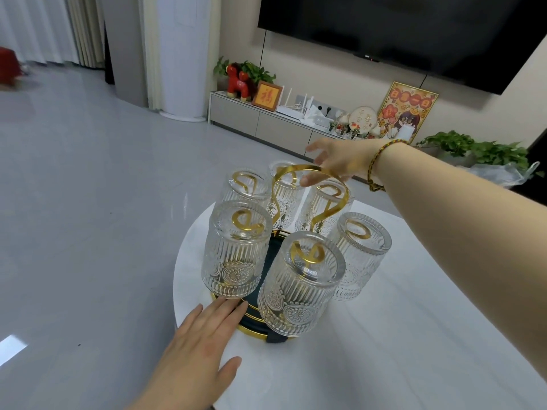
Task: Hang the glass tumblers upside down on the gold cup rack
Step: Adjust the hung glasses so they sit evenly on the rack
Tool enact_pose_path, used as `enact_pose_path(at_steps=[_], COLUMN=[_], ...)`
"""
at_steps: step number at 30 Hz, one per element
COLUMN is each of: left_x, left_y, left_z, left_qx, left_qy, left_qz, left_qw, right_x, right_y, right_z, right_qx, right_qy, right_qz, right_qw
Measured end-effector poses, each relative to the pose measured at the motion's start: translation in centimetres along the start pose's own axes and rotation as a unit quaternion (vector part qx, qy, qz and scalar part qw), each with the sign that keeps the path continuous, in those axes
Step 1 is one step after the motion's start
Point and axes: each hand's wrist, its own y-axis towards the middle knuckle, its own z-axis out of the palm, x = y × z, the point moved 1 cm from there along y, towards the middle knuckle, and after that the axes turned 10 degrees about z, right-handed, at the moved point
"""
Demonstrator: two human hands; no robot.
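A gold cup rack (310,202) stands on a round white desk (414,321), seen from above by the person who is handling it. Six ribbed glass tumblers hang upside down on the rack's gold hooks, arranged in a ring around a looped gold handle (299,170) that rises from the centre. The nearest tumbler (299,288) is at the front, with another (236,250) to its left and one (359,253) to its right; three more – back left (247,184), back centre (285,199) and back right (324,208) – sit behind them. Each glass has a pressed flower pattern near its rim, which points downward. The rack's dark round base with gold edging (251,318) shows between the front glasses.

The left hand (201,347) lies flat on the desk, fingers (228,309) stretched out and relaxed, their tips touching the edge of the base and gripping nothing. The right hand (340,161) reaches over from the right, a braided cord bracelet (377,164) at the wrist. Its thumb and fingers are loosely curled at the top of the handle – the thumb tip rests against the gold loop, but I cannot tell whether the hand truly grips it.

Behind the desk are a grey tiled floor (88,173), a low cabinet (260,119) with ornaments, and a large dark television (399,31) on the wall
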Motion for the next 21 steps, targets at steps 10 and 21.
enact_pose_path(at_steps=[10, 21], left_x=[0.3, 0.5], left_y=[0.3, 0.3], left_z=[0.3, 0.3], left_qx=[0.007, 0.004], left_qy=[0.018, 0.021], left_qz=[0.007, 0.007], left_qw=[1.000, 1.000], right_x=[2.7, 4.8], right_y=[1.9, 3.3], right_z=[1.8, 1.2], right_qx=[0.019, 0.003], right_qy=[-0.112, -0.185], right_qz=[-0.084, -0.103], right_qw=[0.990, 0.977])
